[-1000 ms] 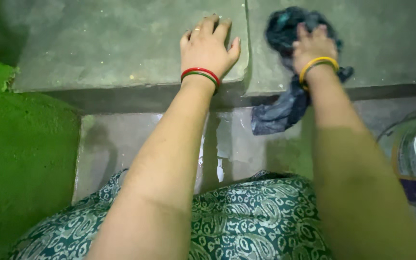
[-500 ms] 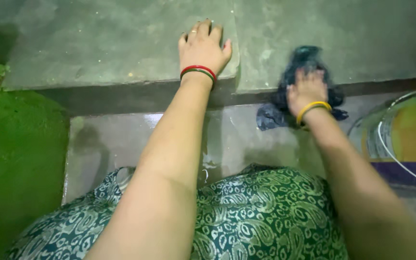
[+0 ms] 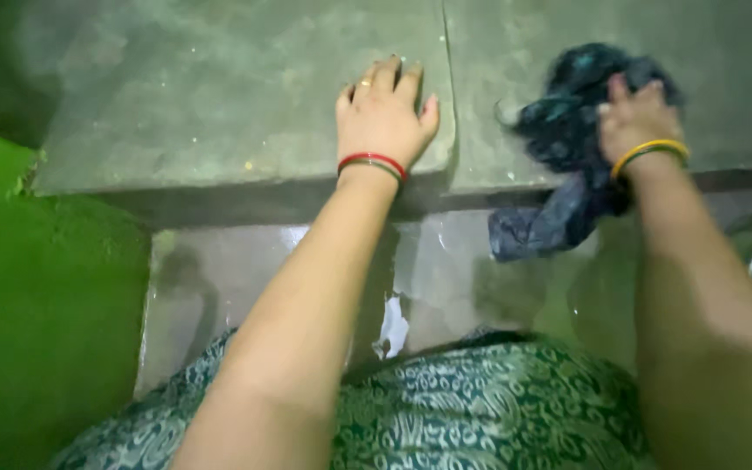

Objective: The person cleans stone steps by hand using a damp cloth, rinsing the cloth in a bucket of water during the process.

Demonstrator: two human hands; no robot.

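Head view: right hand [image 3: 637,117] presses a dark, limp, probably wet rag [image 3: 567,130], best bunched beneath the palm; left hand [image 3: 383,117] rests open, flat on the stone step [image 3: 219,96].

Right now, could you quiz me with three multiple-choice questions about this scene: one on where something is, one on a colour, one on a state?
1. Where does the left hand rest?
A. on the grey stone step
B. on the green wall
C. in the lap

2. What colour is the bangle on the right hand?
A. blue
B. yellow
C. white

3. How does the dark cloth lie?
A. folded flat
B. hung on a hook
C. crumpled, one end hanging off the step edge

Answers: 1 A, palm flat on the step; 2 B, a yellow ring at the wrist; 3 C, bunched under the hand, tail drooping below.
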